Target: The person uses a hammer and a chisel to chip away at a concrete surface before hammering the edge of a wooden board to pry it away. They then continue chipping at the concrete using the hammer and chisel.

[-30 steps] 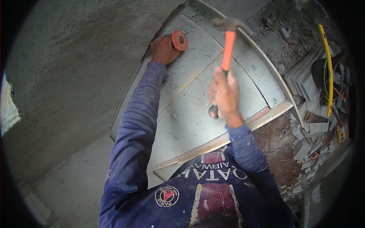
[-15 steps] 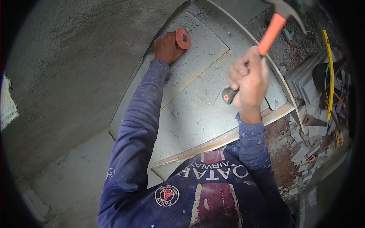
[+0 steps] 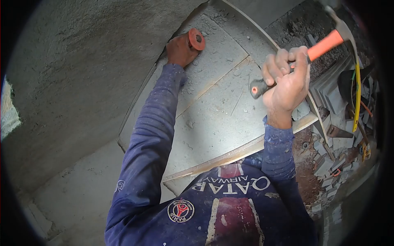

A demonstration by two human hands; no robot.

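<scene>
Orange-handled claw hammer (image 3: 324,43), clenched in the right hand (image 3: 287,82), hangs cocked beside the grey stone tile (image 3: 217,119), left hand (image 3: 179,49) gripping a red-guarded chisel (image 3: 196,39) at its corner: seemingly backswing, needing a square strike.

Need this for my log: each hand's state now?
Left hand: closed on round orange disc tool.
Right hand: closed on orange-handled metal hammer, raised.

At three o'clock we see a yellow spirit level (image 3: 356,82) leaning over stacked grey tiles (image 3: 328,90). Broken tile pieces (image 3: 328,164) litter four o'clock, and a rough plastered wall (image 3: 82,61) fills ten.
</scene>
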